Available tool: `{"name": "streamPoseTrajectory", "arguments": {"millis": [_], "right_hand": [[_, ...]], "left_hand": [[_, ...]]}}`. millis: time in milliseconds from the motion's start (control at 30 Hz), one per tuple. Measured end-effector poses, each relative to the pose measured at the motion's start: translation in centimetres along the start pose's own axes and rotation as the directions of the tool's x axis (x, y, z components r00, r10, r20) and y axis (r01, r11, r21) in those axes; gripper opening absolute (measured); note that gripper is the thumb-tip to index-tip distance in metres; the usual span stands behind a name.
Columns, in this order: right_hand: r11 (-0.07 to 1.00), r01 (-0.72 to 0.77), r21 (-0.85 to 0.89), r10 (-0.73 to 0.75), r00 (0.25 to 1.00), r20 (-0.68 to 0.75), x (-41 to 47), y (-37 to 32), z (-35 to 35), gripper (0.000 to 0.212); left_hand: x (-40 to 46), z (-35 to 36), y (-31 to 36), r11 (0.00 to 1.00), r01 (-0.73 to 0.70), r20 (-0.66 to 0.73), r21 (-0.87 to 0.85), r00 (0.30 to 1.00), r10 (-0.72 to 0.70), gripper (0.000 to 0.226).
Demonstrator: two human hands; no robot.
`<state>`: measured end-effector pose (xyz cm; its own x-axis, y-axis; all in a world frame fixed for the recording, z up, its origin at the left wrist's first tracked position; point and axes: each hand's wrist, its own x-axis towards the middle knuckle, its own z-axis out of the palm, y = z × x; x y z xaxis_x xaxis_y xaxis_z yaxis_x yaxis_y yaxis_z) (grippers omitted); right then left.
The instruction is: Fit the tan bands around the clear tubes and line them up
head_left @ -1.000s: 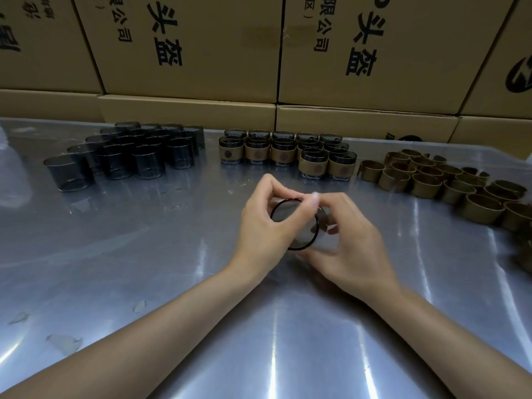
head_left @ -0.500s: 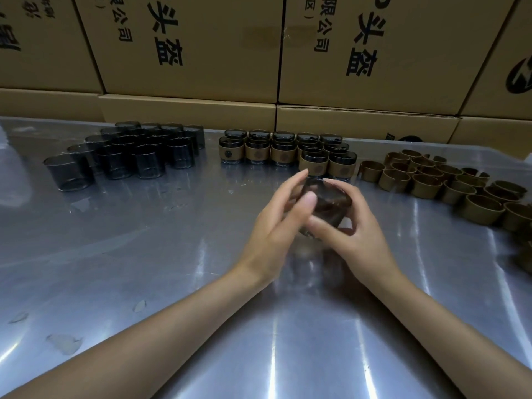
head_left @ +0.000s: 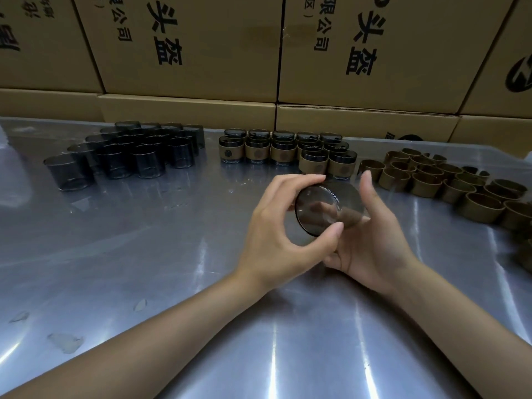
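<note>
Both forearms reach in from the bottom corners and meet just above the middle of the metal table (head_left: 144, 254). The left hand (head_left: 276, 234) is turned with its back toward the camera, fingers curled over the top of a smoky clear tube (head_left: 322, 210) and thumb hooked under its near rim, so it grips the tube's open end. The right hand (head_left: 371, 249) lies palm up under and behind the tube, cradling the far part; its thumb stands straight up beside the tube's right side, and its other fingers are mostly hidden, so how tightly it holds cannot be told. The tube is lifted off the table and tipped on its side: its round mouth faces toward the camera and to the left, and its axis runs back and to the right, away from the viewer. Something brownish shows through its far end, too blurred to name. On the table behind, a cluster of bare tubes (head_left: 126, 156) stands upright at the left, rows of banded tubes (head_left: 288, 151) in the middle, and loose tan bands (head_left: 426, 180) at the right. Cardboard boxes (head_left: 187, 47) are stacked along the back.
</note>
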<state>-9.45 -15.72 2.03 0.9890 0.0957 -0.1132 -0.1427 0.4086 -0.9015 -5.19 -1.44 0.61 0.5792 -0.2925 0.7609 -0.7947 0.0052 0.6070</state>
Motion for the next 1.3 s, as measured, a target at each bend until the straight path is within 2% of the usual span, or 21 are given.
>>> {"name": "streamPoseTrajectory", "arguments": {"millis": [100, 233, 367, 433, 567, 633, 733, 833, 933, 1133, 1300], "right_hand": [[0.999, -0.02, -0.051, 0.014, 0.992, -0.129, 0.3, 0.1, 0.3, 0.061], [0.993, 0.057, -0.103, -0.08, 0.967, -0.24, 0.7, 0.8, 1.0, 0.054], [0.981, 0.092, -0.171, -0.132, 0.962, -0.24, 0.7, 1.0, 1.3, 0.056], [0.974, 0.093, -0.206, -0.143, 0.96, -0.243, 0.7, 1.0, 1.3, 0.055], [0.989, 0.058, -0.137, -0.089, 0.97, -0.227, 0.6, 0.8, 0.8, 0.053], [0.996, 0.022, -0.09, -0.038, 0.983, -0.181, 0.5, 0.4, 0.3, 0.053], [0.998, -0.047, -0.032, 0.044, 0.995, -0.088, 0.4, -0.3, -0.3, 0.053], [0.995, -0.099, 0.0, 0.099, 0.995, -0.017, 0.3, -0.8, -0.9, 0.051], [0.989, -0.134, 0.064, 0.135, 0.991, -0.017, 0.3, -0.7, -1.5, 0.056], [0.988, -0.122, 0.089, 0.129, 0.989, -0.074, 0.3, -0.7, -1.1, 0.041], [1.0, 0.018, -0.019, -0.022, 0.983, -0.183, 0.6, 0.0, 0.2, 0.041]], "left_hand": [[-0.1, 0.2, 0.4, 0.997, 0.056, 0.038, -0.046, 0.998, -0.055, 0.048], [-0.2, 0.5, 0.6, 0.95, 0.215, 0.096, -0.227, 0.976, -0.198, 0.045], [0.5, 0.7, 0.8, 0.887, 0.319, 0.061, -0.333, 0.946, -0.318, 0.029], [0.9, 0.7, 1.0, 0.82, 0.384, 0.055, -0.424, 0.915, -0.4, 0.017], [1.3, 0.3, 0.9, 0.716, 0.476, 0.125, -0.51, 0.865, -0.486, 0.022], [1.3, 0.2, 0.8, 0.715, 0.498, 0.162, -0.491, 0.858, -0.487, 0.031], [1.2, 0.0, 0.6, 0.73, 0.506, 0.229, -0.46, 0.861, -0.453, 0.026], [1.3, -0.2, 0.5, 0.748, 0.497, 0.323, -0.439, 0.865, -0.385, 0.031], [1.4, -0.3, 0.5, 0.812, 0.456, 0.375, -0.364, 0.87, -0.32, 0.041], [1.2, -0.3, 0.6, 0.928, 0.313, 0.288, -0.203, 0.925, -0.249, 0.051], [0.4, 0.4, 0.9, 0.96, 0.251, 0.217, -0.122, 0.951, -0.221, 0.061]]}}
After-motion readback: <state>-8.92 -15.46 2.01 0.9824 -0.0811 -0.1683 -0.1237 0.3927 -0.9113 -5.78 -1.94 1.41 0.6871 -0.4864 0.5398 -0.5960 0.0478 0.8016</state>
